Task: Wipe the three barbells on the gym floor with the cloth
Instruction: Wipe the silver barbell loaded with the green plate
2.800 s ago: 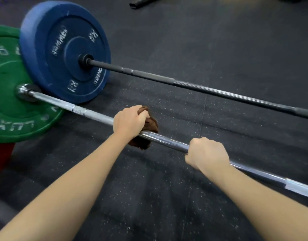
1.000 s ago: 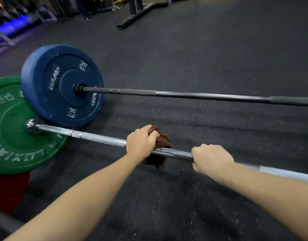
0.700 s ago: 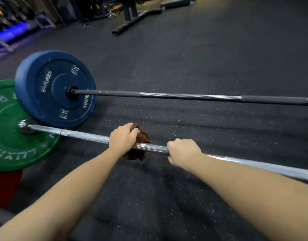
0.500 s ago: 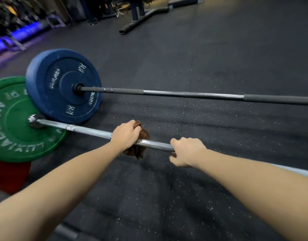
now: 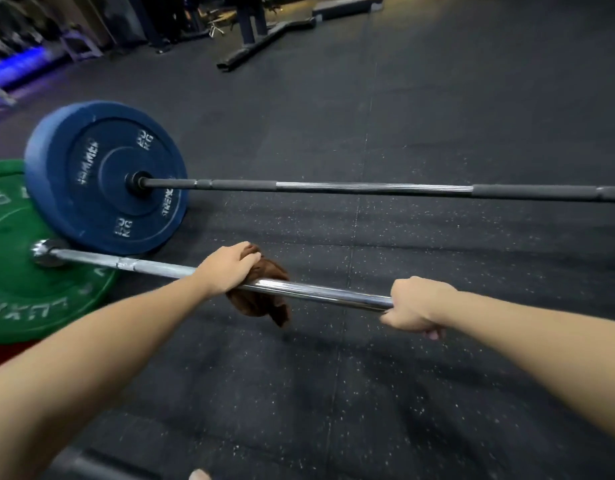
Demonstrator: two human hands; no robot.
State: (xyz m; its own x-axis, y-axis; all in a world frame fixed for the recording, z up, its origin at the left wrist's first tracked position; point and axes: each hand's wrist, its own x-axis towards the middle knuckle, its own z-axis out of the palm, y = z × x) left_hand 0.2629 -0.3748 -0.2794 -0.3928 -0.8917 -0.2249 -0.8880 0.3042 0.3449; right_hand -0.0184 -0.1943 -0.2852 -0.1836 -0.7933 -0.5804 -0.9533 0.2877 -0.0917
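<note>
head: left hand [image 5: 226, 270] presses cloth [image 5: 261, 299] on barbell [image 5: 327, 292].

Two barbells [image 5: 327, 294], one cloth [image 5: 264, 303], two hands [image 5: 417, 303]

Both bare forearms stretched forward. Left hand [image 5: 230, 268] palm down, fingers curled over crumpled brown cloth [image 5: 264, 303] wrapped on shiny chrome barbell shaft [image 5: 320, 292]. Right hand [image 5: 415, 306] fisted round same shaft, apart from left hand.
</note>
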